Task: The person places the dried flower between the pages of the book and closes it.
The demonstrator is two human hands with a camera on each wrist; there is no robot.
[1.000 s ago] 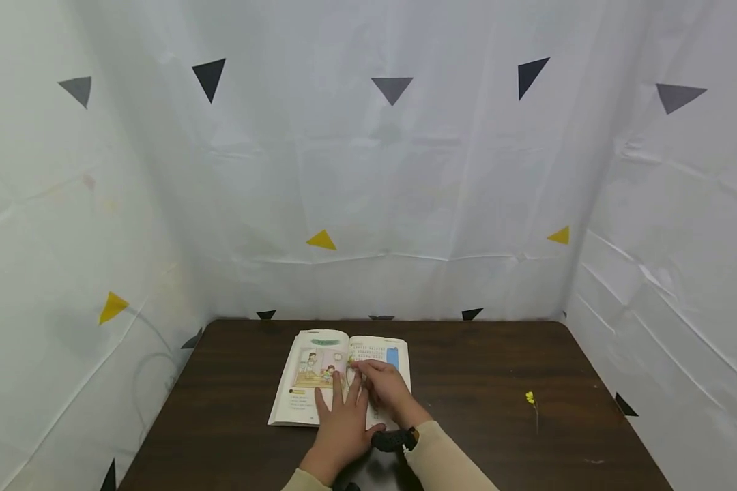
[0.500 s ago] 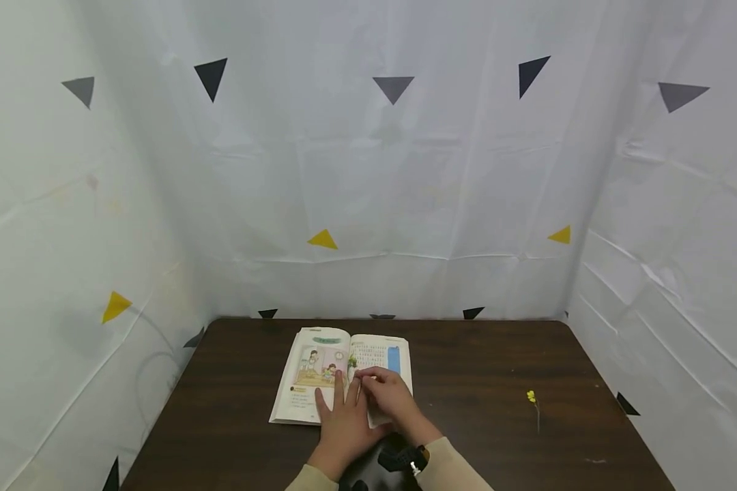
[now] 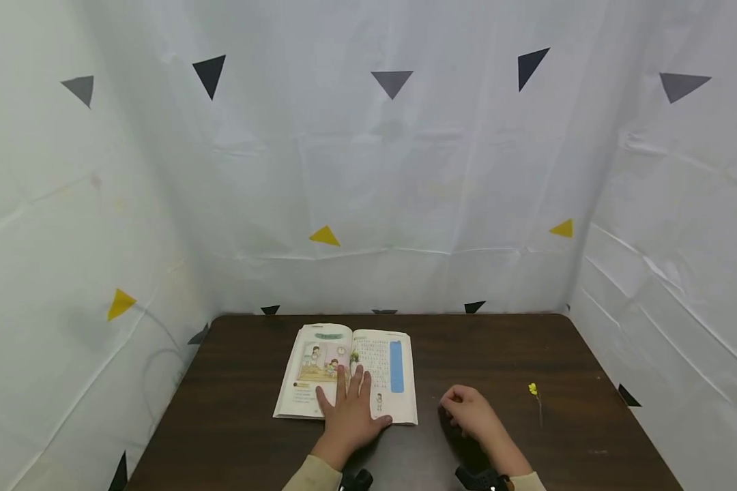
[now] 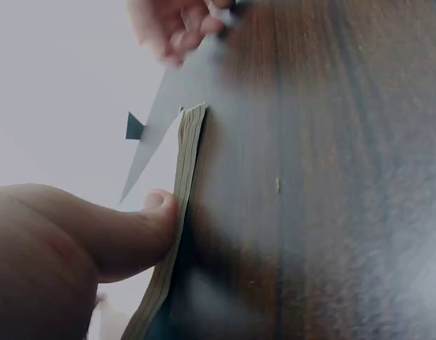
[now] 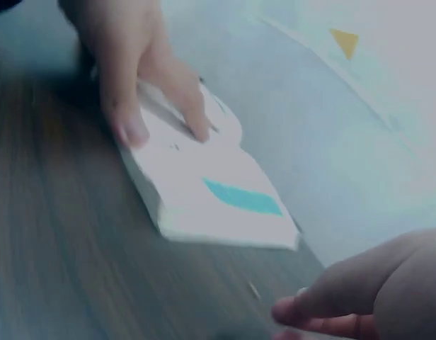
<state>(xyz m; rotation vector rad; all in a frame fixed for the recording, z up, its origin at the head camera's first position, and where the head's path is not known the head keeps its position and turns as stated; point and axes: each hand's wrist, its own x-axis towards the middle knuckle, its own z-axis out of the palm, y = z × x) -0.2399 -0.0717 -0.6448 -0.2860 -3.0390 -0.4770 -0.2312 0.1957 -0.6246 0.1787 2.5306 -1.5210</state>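
Observation:
A thick open book (image 3: 405,406), printed with pictures and text, lies on the table left of middle. My left hand (image 3: 349,421) rests on its lower pages with fingers spread and straight. In the left wrist view the left thumb (image 4: 136,230) lies against the edge of the page block. To the right of the book, my right hand (image 3: 471,412) is over the table, its fingers loosely bent and nothing visible in them. Farther right lies a small yellow flower (image 3: 533,389) on a thin stem. Near the book's fold is a small green plant shape (image 3: 354,356); whether printed or real I cannot tell.
The dark wooden table (image 3: 252,375) is enclosed by a white cloth (image 3: 430,170) with black, grey and yellow triangles at the back and sides. A tiny fleck (image 4: 277,185) lies on the wood beside the book.
My right hand has left the book's right page and moved right over the bare wood, toward the flower's side. The left hand stays on the book. The page's lower right part now shows.

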